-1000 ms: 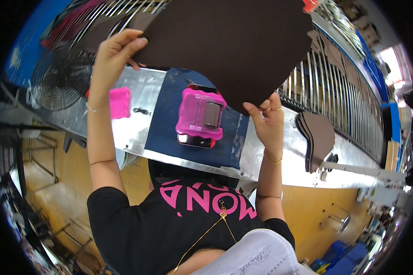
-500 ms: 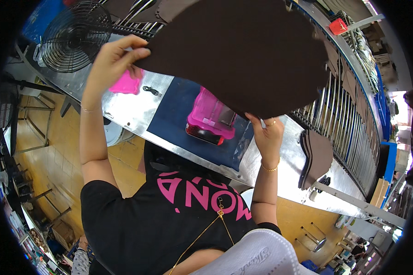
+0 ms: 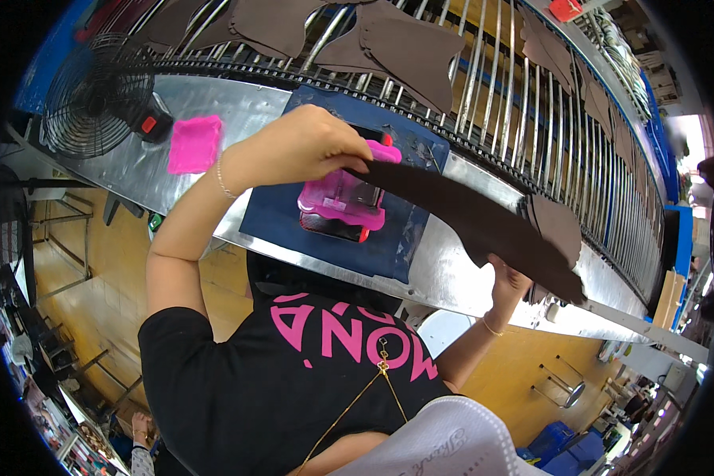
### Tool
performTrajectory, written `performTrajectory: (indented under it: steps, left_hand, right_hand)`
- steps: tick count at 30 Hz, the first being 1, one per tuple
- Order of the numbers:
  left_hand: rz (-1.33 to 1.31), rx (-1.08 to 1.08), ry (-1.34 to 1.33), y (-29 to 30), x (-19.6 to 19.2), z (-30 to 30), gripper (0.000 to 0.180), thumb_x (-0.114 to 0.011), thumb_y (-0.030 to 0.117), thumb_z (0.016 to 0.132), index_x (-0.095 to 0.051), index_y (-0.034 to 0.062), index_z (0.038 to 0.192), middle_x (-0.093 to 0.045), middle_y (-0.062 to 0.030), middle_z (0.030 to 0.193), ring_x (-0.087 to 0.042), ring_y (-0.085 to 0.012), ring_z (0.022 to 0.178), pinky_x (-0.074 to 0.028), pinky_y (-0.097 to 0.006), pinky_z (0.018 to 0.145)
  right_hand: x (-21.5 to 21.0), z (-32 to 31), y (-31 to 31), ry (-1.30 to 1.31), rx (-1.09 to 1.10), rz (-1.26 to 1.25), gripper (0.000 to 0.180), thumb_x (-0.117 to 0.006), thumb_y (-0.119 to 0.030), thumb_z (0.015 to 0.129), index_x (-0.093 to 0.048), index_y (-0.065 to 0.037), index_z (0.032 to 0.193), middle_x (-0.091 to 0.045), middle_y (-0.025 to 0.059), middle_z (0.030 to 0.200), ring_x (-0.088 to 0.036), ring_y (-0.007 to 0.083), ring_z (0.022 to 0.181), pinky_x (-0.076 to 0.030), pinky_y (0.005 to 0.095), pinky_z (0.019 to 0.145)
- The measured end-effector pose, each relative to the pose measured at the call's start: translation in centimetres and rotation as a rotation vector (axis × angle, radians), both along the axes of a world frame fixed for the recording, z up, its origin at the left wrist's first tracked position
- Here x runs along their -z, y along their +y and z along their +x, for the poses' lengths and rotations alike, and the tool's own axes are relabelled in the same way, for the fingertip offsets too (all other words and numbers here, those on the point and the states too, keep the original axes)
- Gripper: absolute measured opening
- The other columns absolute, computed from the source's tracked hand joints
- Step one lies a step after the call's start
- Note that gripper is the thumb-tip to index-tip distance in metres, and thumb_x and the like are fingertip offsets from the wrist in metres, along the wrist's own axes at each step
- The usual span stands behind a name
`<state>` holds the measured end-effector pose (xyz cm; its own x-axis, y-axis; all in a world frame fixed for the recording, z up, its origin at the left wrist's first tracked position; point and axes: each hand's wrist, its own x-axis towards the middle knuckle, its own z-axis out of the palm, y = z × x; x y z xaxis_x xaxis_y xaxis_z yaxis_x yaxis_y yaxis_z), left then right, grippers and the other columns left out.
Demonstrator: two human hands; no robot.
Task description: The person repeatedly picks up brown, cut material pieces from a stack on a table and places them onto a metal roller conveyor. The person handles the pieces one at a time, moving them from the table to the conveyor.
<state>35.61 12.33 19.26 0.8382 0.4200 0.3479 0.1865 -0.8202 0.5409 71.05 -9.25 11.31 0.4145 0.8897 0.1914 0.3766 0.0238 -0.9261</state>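
I'm handling the dark brown sheet [image 3: 484, 214] above the metal table [image 3: 452, 266], left hand [image 3: 313, 143] pinching one end, right hand [image 3: 509, 287] well apart gripping its lower edge; moving it probably calls for both grips working together.

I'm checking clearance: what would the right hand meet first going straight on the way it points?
The dark brown cut sheet, whose lower edge the right hand is at. Past that, the stack of brown cut pieces seems next, though depth is unclear.
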Motion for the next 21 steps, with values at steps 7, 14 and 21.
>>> performTrajectory:
  steps: [7, 14, 21]
  left_hand:
    - [0.097, 0.101, 0.21, -1.2, -0.3, 6.0, 0.016, -0.071, 0.02, 0.076, -0.064, 0.0091, 0.085, -0.053, -0.0027, 0.091, -0.059, -0.0239, 0.067, -0.048, -0.033, 0.059]
    - [-0.055, -0.229, -0.146, -0.2, -3.2, 3.7, 0.024, -0.071, 0.019, 0.077, -0.065, 0.008, 0.098, -0.055, -0.005, 0.089, -0.056, -0.0199, 0.066, -0.046, -0.03, 0.058]
    - [-0.255, -0.522, -0.165, -0.8, -2.9, -1.6, 0.024, -0.07, 0.006, 0.077, -0.065, 0.0049, 0.1, -0.051, -0.0002, 0.084, -0.039, -0.0046, 0.055, -0.033, -0.02, 0.05]
  right_hand:
    - [-4.1, 5.7, -2.6, 0.075, 0.157, 0.232, 0.015, -0.062, -0.001, 0.086, -0.066, 0.005, 0.099, -0.065, 0.0066, 0.088, -0.056, 0.012, 0.078, -0.047, 0.0256, 0.074]
    - [-3.0, 14.2, 5.9, -0.088, 0.373, 0.077, 0.035, -0.059, -0.015, 0.091, -0.057, 0.01, 0.116, -0.064, 0.0103, 0.102, -0.057, 0.0132, 0.088, -0.045, 0.0239, 0.08]
    - [4.8, 22.0, 18.2, 0.02, 0.232, -0.129, 0.047, -0.066, -0.012, 0.086, -0.05, 0.01, 0.124, -0.06, 0.0185, 0.117, -0.059, 0.0186, 0.103, -0.045, 0.0259, 0.09]
